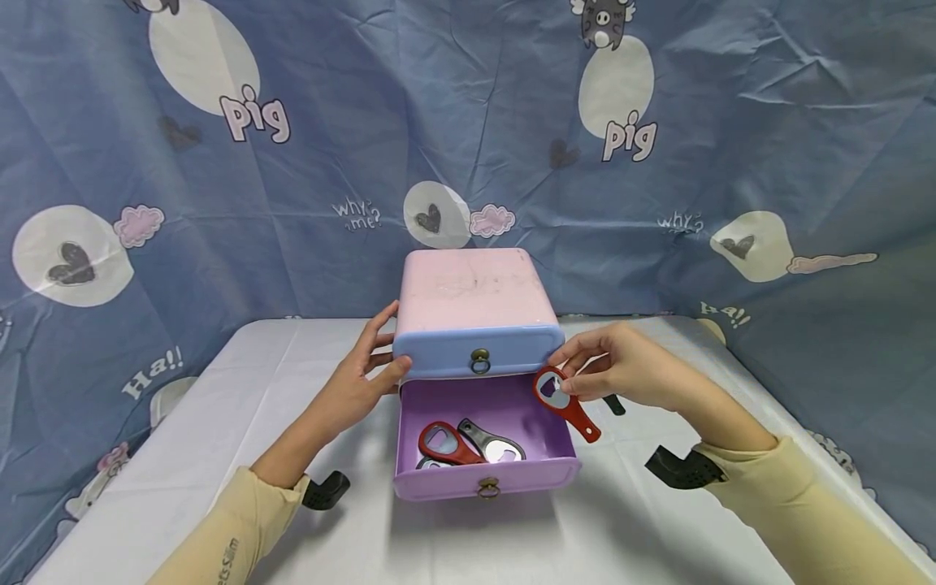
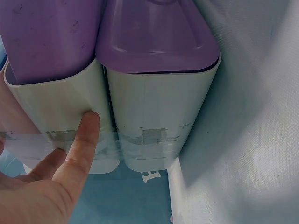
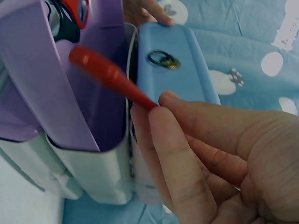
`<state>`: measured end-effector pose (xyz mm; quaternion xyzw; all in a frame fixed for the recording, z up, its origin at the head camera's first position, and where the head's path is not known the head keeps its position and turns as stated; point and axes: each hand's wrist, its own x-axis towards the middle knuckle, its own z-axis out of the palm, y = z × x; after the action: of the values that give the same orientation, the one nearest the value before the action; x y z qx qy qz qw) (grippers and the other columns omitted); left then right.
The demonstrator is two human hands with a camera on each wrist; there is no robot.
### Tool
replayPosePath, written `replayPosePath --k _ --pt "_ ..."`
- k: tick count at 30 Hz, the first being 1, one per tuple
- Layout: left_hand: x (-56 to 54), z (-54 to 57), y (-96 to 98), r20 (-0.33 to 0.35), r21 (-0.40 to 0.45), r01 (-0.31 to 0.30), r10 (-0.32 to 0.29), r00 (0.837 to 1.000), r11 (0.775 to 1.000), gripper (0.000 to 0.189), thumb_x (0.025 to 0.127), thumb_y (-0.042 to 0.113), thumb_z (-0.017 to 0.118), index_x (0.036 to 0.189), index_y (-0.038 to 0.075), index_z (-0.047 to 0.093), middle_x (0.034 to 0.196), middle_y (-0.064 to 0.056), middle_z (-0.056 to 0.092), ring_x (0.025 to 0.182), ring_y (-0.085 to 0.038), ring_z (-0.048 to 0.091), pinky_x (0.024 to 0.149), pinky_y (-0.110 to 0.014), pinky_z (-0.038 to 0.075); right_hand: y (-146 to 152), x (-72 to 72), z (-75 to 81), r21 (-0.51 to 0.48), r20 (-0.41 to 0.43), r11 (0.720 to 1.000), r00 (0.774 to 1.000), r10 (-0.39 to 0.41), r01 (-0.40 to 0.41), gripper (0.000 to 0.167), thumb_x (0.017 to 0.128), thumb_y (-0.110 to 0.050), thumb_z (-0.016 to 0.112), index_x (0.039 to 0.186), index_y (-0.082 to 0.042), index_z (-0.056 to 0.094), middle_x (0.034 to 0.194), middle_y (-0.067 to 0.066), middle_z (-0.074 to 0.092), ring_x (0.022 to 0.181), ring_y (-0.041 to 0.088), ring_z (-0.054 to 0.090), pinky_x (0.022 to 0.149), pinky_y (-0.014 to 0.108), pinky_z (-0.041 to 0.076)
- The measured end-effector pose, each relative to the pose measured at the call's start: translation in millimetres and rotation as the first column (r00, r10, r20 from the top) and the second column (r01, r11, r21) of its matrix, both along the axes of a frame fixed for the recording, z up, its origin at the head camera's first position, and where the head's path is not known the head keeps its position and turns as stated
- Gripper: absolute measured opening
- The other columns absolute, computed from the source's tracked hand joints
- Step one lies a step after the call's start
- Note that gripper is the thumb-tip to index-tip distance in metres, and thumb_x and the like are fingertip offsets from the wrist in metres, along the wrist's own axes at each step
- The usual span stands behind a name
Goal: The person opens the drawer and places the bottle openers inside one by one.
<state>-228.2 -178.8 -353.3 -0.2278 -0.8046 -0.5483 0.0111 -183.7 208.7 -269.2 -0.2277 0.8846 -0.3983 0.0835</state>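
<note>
My right hand (image 1: 621, 366) pinches a red bottle opener (image 1: 581, 421) by its round end, thumb and fingertips on it. The handle slants down over the right wall of the open purple drawer (image 1: 424, 487). In that drawer lie another red bottle opener (image 1: 468, 455) and a grey one (image 1: 478, 435), with part of one more under the red. My left hand (image 1: 358, 382) rests on the left side of the small drawer cabinet (image 1: 475, 284), fingers spread, thumb at the blue drawer (image 1: 439, 353). In the left wrist view, a straight finger (image 2: 84, 144) touches the pale casing.
A dark handle end (image 1: 615, 404) shows just below my right hand, its remainder hidden. A lower purple drawer (image 2: 159, 46) stands pushed in at the cabinet's bottom. White cloth (image 1: 322, 552) covers the table; a blue patterned cloth (image 1: 468, 146) hangs behind.
</note>
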Motion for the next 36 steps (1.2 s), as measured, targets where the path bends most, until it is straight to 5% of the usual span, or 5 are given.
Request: replayPosePath --k 11,23,36 --pt "1.0 -0.7 0.1 0.001 -0.003 -0.001 0.001 1.000 1.000 0.079 0.109 0.037 0.065 0.169 0.052 0.015 0.169 -0.021 0.034 0.149 -0.047 0.049 0.100 -0.055 0.062 -27 0.9 -7.1 0.087 -0.051 0.996 0.999 0.020 -0.015 0.025 0.092 -0.010 0.085 0.116 -0.007 0.083 0.100 0.005 0.083 0.077 0.012 0.072 0.061 0.025 0.052" --pt "-0.4 -0.9 -0.5 0.002 -0.001 0.000 0.000 1.000 1.000 0.079 0.109 0.039 0.065 0.169 0.053 0.015 0.169 -0.021 0.034 0.150 -0.047 0.048 0.100 -0.055 0.062 -56 6.5 -13.3 0.236 -0.244 0.972 0.968 0.062 -0.002 0.013 0.089 -0.011 0.089 0.101 -0.014 0.088 0.091 -0.007 0.083 0.078 0.003 0.066 0.064 0.020 0.055" --pt "1.6 1.2 -0.7 0.013 -0.006 -0.011 0.011 1.000 1.000 0.079 0.108 0.041 0.065 0.168 0.054 0.015 0.169 -0.020 0.034 0.150 -0.047 0.048 0.099 -0.055 0.062 -67 6.9 -18.2 0.322 -0.297 0.946 0.946 0.129 -0.028 0.014 0.088 0.000 0.086 0.101 -0.006 0.085 0.093 0.001 0.082 0.084 0.007 0.073 0.073 0.021 0.060"
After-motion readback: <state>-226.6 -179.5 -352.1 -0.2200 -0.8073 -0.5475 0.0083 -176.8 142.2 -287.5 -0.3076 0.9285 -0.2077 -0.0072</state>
